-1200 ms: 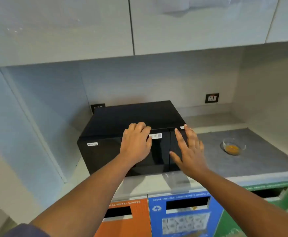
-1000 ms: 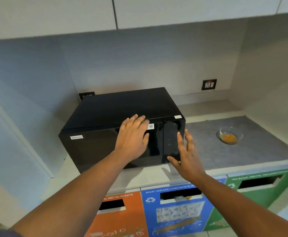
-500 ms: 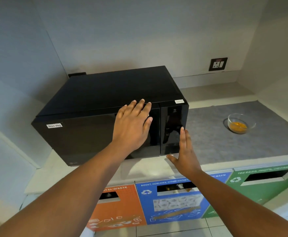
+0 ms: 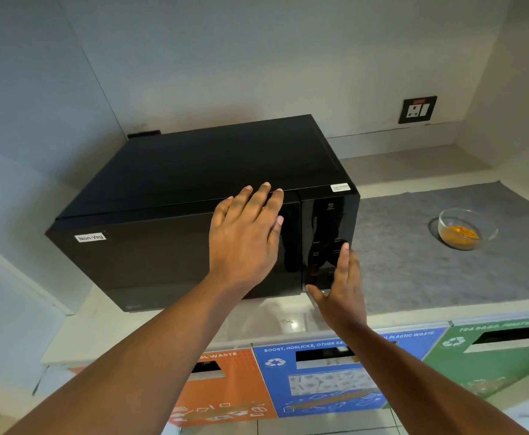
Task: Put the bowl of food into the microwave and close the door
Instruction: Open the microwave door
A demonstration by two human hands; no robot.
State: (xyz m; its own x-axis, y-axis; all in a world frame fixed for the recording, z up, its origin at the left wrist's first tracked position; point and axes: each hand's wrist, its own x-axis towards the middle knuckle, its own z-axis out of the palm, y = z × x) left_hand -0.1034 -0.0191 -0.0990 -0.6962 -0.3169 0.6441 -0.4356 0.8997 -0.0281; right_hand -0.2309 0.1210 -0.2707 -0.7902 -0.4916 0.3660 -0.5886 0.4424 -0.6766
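Observation:
A black microwave (image 4: 169, 196) stands on the counter with its door closed; a "Non-Veg" label sits at the door's upper left. My left hand (image 4: 246, 237) lies flat on the right part of the door, fingers reaching its top edge. My right hand (image 4: 340, 293) is held open and edge-on in front of the lower control panel (image 4: 329, 221), fingertips near the buttons, holding nothing. A clear glass bowl (image 4: 464, 227) with orange food rests on the grey mat, well to the right of the microwave.
A grey mat (image 4: 429, 271) covers the counter right of the microwave. A wall socket (image 4: 417, 109) is on the back wall. Below the counter edge are orange (image 4: 225, 384), blue (image 4: 319, 378) and green (image 4: 492, 350) waste bin fronts with slots. Walls close in left and right.
The view has tilted down and drawn closer to the microwave. My left hand stays on the door. My right hand has dropped from the panel's top to its lower part.

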